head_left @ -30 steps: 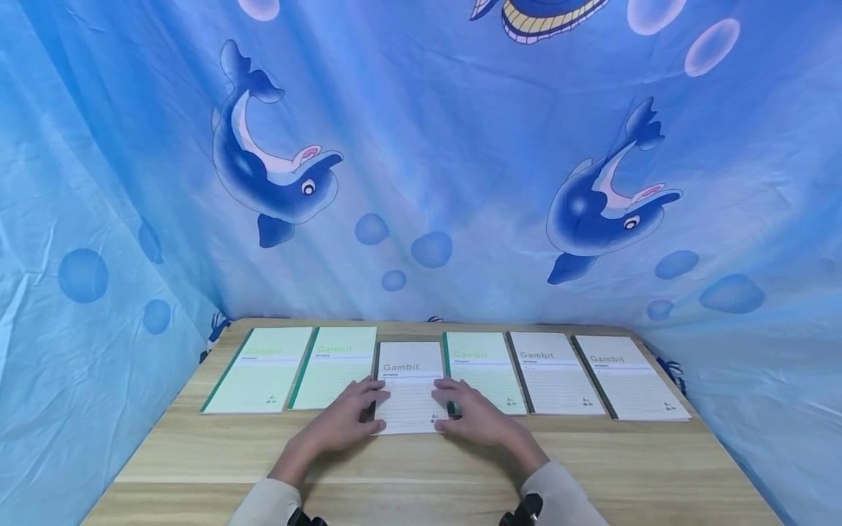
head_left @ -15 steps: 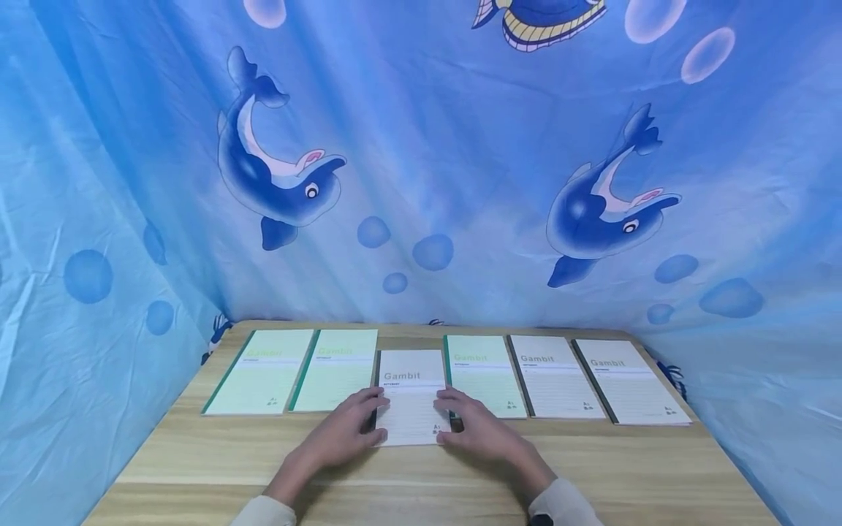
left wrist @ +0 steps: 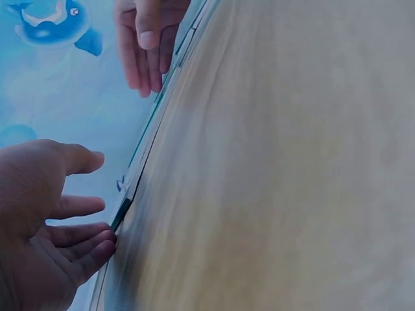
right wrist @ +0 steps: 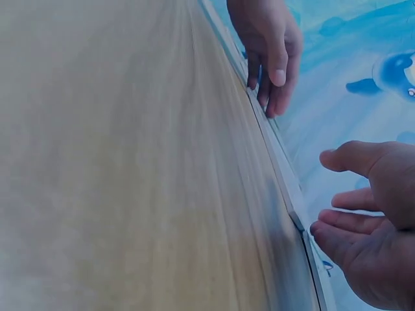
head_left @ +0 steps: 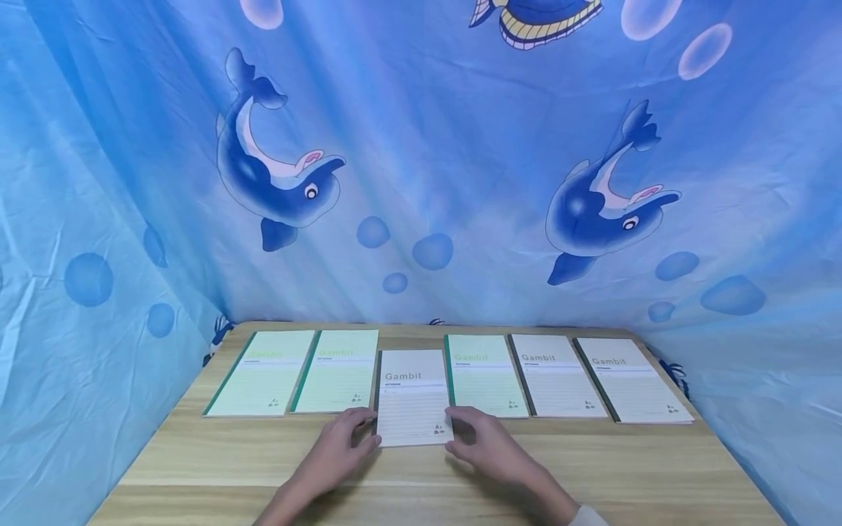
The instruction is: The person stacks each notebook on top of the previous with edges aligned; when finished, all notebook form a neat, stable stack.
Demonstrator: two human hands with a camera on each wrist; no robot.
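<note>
A white Gambit notebook (head_left: 413,402) with a dark spine lies flat in the middle of the row, set nearer the person than the others. My left hand (head_left: 334,451) is beside its lower left corner, fingertips right at the edge. Opposite it, my right hand (head_left: 492,447) is at the lower right edge, thumb and fingers parted. In the left wrist view my left hand (left wrist: 48,223) shows loosely bent fingers close to the dark spine. The right wrist view has my right hand (right wrist: 373,214) with its fingers spread loosely near the notebook edges.
Two pale green notebooks with green spines (head_left: 259,376) (head_left: 337,372) lie to the left. On the right are another green one (head_left: 487,380) and two white ones with dark spines (head_left: 558,380) (head_left: 631,383). A blue dolphin-print curtain (head_left: 421,161) hangs behind the wooden table (head_left: 408,489).
The middle notebook has slid toward the person, out of line with the row. Both hands have drawn back from over its sides to its lower edges.
</note>
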